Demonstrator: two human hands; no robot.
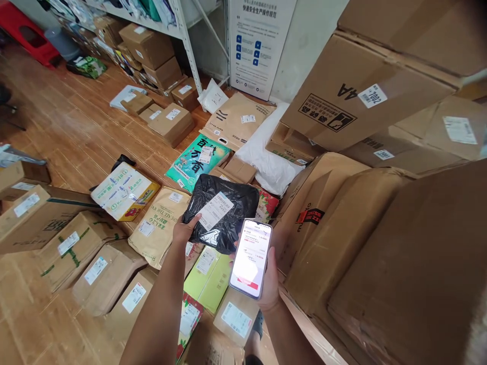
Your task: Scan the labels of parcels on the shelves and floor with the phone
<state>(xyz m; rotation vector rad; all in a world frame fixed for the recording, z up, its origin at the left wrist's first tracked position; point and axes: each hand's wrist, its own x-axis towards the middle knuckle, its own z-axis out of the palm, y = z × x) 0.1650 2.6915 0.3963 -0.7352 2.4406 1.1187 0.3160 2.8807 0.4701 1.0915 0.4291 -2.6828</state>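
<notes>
A black plastic-wrapped parcel [243, 200] with a white shipping label [216, 210] hangs over the packages on the floor. My left hand [186, 228] grips its left edge, fingers near the label. In my right hand [271, 281] is a phone [251, 258], its lit screen facing up and showing text with a red bar at the bottom. The phone's upper end is by the parcel's lower right corner. Below are a yellow-green package [207, 279], a tan bag [155, 223] and a teal bag [196, 159].
Large cartons [365, 81] are stacked at the right. Labelled boxes [110, 276] line the lower left. A white metal shelf [188, 50] stands at the back beside a printed board [258, 45]. More boxes [148, 45] and a red plastic item [28, 33] lie toward the upper left.
</notes>
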